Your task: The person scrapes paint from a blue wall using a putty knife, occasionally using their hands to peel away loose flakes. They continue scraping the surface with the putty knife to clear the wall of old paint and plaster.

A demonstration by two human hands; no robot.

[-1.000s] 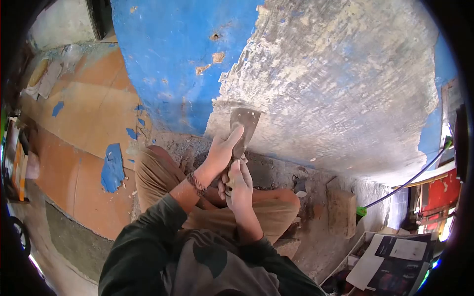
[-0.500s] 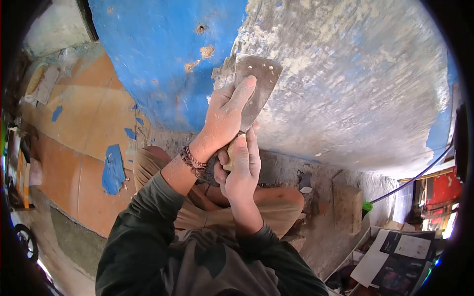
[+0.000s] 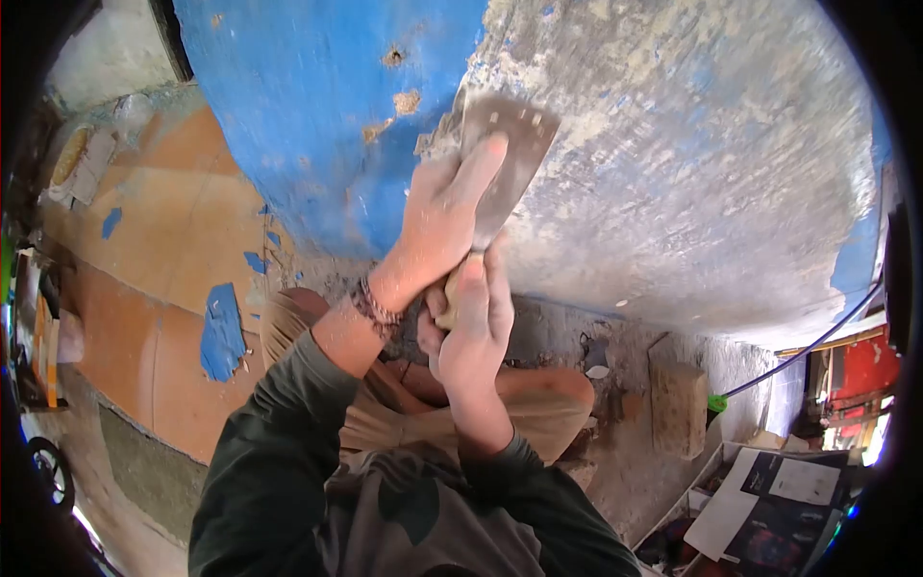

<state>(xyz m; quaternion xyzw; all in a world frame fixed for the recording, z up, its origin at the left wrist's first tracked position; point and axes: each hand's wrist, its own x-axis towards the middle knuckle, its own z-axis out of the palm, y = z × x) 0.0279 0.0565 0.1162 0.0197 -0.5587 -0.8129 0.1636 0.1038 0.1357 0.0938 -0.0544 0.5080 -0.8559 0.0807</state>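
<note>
A wide metal scraper [image 3: 514, 159] lies against the wall where blue paint [image 3: 317, 106] meets the bare, whitish plaster [image 3: 673, 173]. My left hand [image 3: 437, 216], dusty and with a bracelet at its wrist, grips the blade; its thumb presses flat on the metal and its other fingers are mostly hidden behind. Just below, my right hand [image 3: 471, 322] is wrapped round the scraper's pale handle, thumb pointing up along it. The blade's top edge is smeared by motion.
Blue paint flakes, one large [image 3: 222, 332], lie on the tan floor sheet [image 3: 163, 221] at left. My crossed legs [image 3: 538, 399] are below the wall. At right are a block [image 3: 678, 407], a purple cable [image 3: 817, 343] and a box [image 3: 711, 481] with printed cardboard.
The scraper has shifted slightly to the right along the wall, with both hands still on it. Its blade is now blurred.
</note>
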